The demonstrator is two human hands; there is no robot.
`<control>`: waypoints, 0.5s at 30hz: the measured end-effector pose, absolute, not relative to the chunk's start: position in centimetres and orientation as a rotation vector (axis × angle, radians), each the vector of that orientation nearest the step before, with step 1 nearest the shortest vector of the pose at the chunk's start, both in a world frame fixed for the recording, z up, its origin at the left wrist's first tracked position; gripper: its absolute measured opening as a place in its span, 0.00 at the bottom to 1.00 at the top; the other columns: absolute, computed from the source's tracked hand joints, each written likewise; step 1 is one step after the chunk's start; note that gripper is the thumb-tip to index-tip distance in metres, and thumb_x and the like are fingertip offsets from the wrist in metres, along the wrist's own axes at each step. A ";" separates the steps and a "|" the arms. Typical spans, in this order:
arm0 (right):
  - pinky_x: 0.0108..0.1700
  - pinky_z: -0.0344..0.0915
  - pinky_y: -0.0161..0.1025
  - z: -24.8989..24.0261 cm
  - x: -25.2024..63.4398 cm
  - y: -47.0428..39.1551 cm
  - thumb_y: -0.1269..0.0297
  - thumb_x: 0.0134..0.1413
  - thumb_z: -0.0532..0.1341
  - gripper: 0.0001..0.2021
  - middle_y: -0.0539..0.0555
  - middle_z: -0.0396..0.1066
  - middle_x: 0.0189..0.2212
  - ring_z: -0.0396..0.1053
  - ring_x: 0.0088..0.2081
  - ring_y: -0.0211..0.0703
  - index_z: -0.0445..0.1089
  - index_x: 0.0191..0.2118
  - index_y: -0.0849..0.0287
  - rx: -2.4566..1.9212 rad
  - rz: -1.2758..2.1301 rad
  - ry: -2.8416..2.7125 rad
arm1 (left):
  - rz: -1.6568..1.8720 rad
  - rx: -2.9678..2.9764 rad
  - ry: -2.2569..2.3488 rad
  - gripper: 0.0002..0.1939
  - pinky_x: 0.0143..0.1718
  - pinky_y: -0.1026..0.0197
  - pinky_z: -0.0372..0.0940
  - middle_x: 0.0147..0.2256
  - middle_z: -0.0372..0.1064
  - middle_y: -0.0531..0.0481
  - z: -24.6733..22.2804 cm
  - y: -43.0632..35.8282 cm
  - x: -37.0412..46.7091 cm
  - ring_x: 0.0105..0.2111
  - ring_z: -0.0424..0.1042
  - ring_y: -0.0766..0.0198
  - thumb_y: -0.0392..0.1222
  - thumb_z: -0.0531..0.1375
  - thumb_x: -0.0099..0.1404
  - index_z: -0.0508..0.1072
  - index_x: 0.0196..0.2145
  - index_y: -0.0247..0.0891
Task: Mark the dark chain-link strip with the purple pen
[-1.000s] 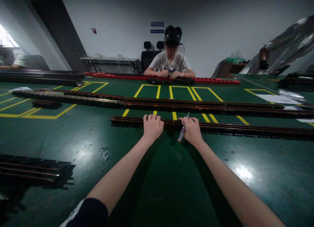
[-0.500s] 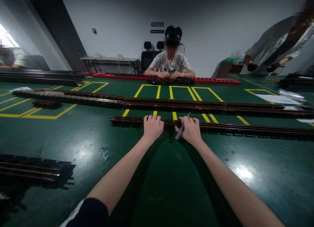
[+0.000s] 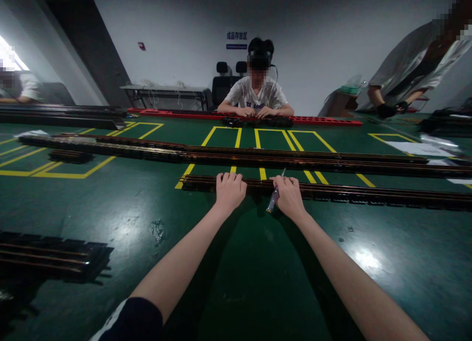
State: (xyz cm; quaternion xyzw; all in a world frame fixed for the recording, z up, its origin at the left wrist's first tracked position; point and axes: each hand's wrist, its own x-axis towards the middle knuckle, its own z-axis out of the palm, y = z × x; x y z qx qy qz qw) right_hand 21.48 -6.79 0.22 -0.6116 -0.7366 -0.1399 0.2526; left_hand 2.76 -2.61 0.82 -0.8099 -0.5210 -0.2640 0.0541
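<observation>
My left hand is closed over a long dark rail with copper-coloured lines along it. Its fingers lie across the top, and the thumb is hidden. A little to the right, my right hand grips a small screwdriver with a translucent handle. The thin shaft points up and away, and the handle end sticks out toward me below the fingers. That hand also rests against the same rail, whose left end shows just past my left hand.
Behind lies another long bundle of dark rails. More rails sit at the near left on the green table. Across it a person works at a red rail. Someone in black gloves stands at right.
The near rail has slid to the right, so its left end now lies closer to my left hand. The screwdriver's handle has tilted slightly. Both hands stay in about the same place.
</observation>
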 end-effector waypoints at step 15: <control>0.46 0.55 0.46 0.0 21.5 -6.7 0.67 0.51 0.54 0.05 0.59 0.73 0.37 0.68 0.39 0.52 0.62 0.36 0.58 -1.556 -0.396 -2.027 | -0.789 -2.439 -1.567 0.20 0.52 0.48 0.57 0.43 0.74 0.42 0.8 -2.6 2.7 0.44 0.70 0.53 0.40 0.44 0.68 0.75 0.42 0.36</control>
